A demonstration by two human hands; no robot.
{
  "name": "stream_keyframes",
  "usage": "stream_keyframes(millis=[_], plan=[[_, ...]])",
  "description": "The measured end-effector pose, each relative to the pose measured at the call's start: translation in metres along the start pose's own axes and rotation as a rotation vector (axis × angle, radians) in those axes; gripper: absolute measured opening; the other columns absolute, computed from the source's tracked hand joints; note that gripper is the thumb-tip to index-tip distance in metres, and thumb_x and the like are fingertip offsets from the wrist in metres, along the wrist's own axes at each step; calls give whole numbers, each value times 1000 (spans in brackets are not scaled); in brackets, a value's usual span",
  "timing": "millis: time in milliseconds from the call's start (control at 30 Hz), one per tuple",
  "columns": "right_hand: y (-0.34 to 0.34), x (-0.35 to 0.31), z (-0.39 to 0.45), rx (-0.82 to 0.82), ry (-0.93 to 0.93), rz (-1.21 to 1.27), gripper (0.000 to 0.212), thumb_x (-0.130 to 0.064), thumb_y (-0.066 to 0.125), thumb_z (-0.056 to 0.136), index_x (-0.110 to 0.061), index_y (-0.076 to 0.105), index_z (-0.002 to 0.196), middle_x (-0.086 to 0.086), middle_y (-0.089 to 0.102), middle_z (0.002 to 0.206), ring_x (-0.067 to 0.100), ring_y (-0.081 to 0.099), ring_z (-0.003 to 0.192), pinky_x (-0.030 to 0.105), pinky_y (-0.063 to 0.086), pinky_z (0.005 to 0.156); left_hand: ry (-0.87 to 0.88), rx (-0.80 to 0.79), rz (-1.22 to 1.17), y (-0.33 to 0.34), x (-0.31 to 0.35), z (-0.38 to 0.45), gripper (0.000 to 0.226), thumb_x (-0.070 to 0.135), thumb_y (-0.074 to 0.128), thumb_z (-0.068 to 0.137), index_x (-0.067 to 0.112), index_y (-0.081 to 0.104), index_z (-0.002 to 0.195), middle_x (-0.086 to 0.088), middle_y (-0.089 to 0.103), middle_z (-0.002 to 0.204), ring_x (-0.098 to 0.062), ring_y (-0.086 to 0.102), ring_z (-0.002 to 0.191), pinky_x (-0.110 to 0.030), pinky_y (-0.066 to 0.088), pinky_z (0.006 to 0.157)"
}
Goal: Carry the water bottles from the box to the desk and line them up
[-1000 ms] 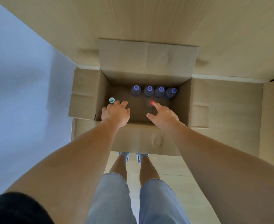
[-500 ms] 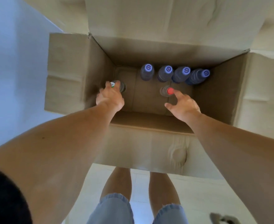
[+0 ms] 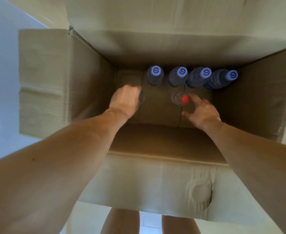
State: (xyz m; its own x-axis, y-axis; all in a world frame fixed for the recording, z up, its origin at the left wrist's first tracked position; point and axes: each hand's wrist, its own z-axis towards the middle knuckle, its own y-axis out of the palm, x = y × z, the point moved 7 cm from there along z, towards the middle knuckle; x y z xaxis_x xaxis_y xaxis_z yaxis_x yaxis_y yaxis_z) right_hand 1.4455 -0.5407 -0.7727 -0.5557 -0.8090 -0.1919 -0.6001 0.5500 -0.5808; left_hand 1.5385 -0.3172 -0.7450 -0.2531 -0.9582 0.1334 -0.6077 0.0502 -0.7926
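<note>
- Water bottles stand upright in the box [image 3: 91, 85]: four blue-capped ones [image 3: 179, 76] along the far wall, a red-capped bottle [image 3: 181, 99] nearer us.
- Our right hand [image 3: 201, 112], grip spread, sits just right of the red cap.
- Our left hand [image 3: 124, 100] curls over another bottle [image 3: 141, 98], mostly hidden.
- Each hand's bottle lies directly below it, long axis vertical.

Both hands in box [image 3: 91, 68]; 4 purple-capped bottles [image 3: 181, 76] behind.
</note>
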Motion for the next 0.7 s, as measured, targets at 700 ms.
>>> stream_keyframes(millis=[700], plan=[[37,13,74,71,-94,295,74,-11,80,81,-26,47,145,8,53,143,30,48,133,41,40,112,218,-233,-282,95,9,40,77,25,88,72,31,51,139,3,57,137,-24,53,126,-46,44,105]])
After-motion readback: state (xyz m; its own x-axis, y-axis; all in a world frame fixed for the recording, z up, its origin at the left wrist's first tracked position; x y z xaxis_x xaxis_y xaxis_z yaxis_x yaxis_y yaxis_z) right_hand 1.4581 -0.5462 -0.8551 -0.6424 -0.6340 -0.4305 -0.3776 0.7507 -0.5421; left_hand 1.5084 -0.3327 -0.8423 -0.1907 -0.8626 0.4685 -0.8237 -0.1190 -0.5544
